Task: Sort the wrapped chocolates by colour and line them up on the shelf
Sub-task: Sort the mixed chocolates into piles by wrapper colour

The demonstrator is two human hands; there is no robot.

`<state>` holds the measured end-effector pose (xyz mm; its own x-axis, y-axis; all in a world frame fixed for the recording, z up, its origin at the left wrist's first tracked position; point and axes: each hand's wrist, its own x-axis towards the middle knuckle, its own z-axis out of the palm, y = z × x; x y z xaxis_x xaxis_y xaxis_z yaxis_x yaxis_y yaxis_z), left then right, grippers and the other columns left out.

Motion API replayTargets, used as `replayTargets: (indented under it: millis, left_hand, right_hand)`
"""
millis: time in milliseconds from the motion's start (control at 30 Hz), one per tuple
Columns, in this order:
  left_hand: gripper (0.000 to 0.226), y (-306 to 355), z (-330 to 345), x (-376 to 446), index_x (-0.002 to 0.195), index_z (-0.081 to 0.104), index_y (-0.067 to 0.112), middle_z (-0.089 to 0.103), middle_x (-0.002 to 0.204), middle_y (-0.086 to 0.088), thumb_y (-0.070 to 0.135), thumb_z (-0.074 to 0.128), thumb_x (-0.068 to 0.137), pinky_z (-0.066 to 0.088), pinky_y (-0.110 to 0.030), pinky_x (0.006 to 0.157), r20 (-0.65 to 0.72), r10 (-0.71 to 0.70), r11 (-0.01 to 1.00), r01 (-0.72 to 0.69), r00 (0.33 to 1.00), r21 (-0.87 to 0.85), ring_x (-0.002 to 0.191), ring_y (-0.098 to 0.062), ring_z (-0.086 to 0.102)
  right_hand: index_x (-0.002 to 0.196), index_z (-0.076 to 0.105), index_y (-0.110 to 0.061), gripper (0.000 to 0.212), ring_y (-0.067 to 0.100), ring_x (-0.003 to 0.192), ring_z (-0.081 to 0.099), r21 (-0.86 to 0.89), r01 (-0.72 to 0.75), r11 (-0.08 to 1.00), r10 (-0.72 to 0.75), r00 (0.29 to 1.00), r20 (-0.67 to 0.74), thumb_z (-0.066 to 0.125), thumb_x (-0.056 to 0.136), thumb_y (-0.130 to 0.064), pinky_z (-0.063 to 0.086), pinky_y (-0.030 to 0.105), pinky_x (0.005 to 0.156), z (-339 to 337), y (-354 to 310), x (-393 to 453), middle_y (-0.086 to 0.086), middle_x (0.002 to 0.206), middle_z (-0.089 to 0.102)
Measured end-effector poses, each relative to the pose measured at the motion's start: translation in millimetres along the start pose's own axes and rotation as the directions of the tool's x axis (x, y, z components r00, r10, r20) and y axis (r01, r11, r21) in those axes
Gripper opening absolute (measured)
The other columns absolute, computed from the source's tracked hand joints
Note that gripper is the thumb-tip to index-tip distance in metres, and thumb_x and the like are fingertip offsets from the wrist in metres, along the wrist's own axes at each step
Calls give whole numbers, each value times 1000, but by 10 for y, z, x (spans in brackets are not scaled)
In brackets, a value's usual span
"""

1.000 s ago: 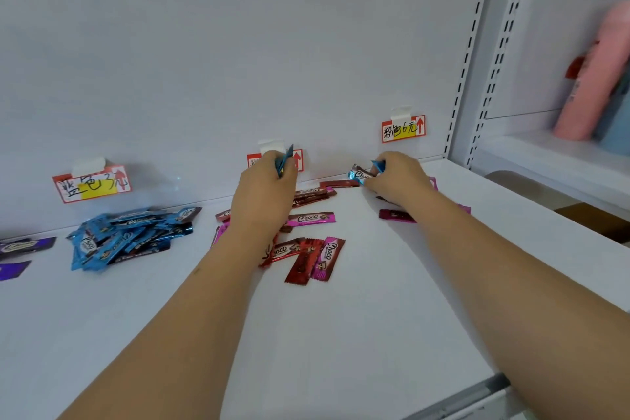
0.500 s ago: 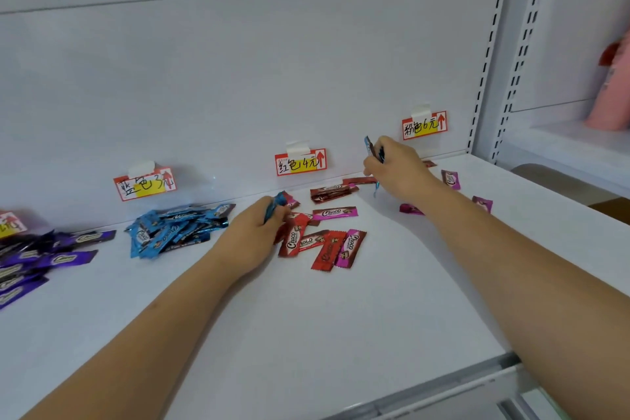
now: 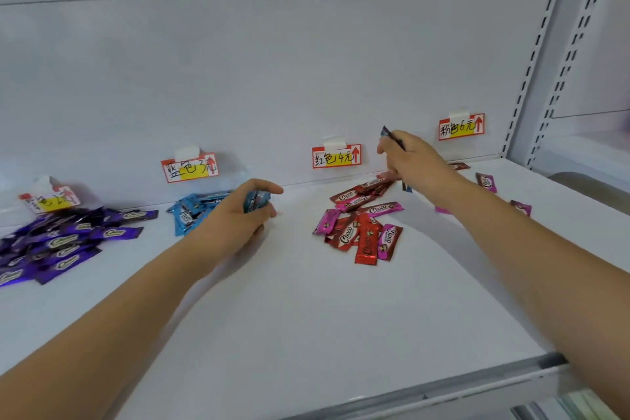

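- Head view: a white shelf (image 3: 306,334) with four small price tags taped along its back wall. The red tag (image 3: 336,157) in the middle serves as the landmark.
- Below the red tag lies a mixed pile (image 3: 361,225) of red and pink wrapped chocolates, each printed "Choco".
- Left of the red tag, the left hand (image 3: 235,218) curls its fingers around a blue chocolate (image 3: 256,200), close beside the blue pile (image 3: 192,211).
- Further left sits a purple pile (image 3: 64,242).
- Just right of the red tag, the right hand (image 3: 414,160) pinches a dark-edged wrapper (image 3: 392,136), raised above the shelf; its colour is hard to tell.
- Right of that hand, a few pink chocolates (image 3: 485,181) lie scattered.
- Writing: the red tag reads "红色4元"; the tag (image 3: 190,167) to its left "蓝色3元"; the tag (image 3: 461,126) to its right "粉色6元". The far-left tag (image 3: 51,199) is too blurred to read.
- Risk: pink wrappers remain among the red, so colours may stay mixed; a hasty drop could scatter the loose piles instead of forming lines.
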<state>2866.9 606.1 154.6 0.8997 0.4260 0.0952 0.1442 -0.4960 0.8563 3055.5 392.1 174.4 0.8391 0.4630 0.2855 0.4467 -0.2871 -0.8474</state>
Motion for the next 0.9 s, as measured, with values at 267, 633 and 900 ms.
replayTargets:
  millis: [267,633,900]
  left_hand:
    - [24,-426,-589,-276,109,57,30,56,106,17,30,33,105,34,-5,70,-129,55,989,-36,990,146,91,2,51]
    - [71,-672,-728,-66,150,28,26,25,147,-1,15,63,89,33,-31,107,-141,75,963,-35,987,267,138,-18,26]
    - [83,-708,-526,19,153,6,45,-2,164,-4,73,45,86,13,-51,121,-22,-4,802,16,1000,597,151,-28,0]
  right_hand:
    - [95,55,-18,40,14,65,47,-157,147,977,-122,980,158,42,97,-56,36,30,61,881,-636,-252,-2,75,53]
    - [141,48,-21,43,23,130,41,-277,292,915,-132,867,481,35,102,-35,34,36,109,1682,-600,-186,9,138,44]
    - [153,27,-24,57,24,141,31,-558,349,753,30,829,559,48,100,-30,28,35,115,1370,-393,-94,7,155,30]
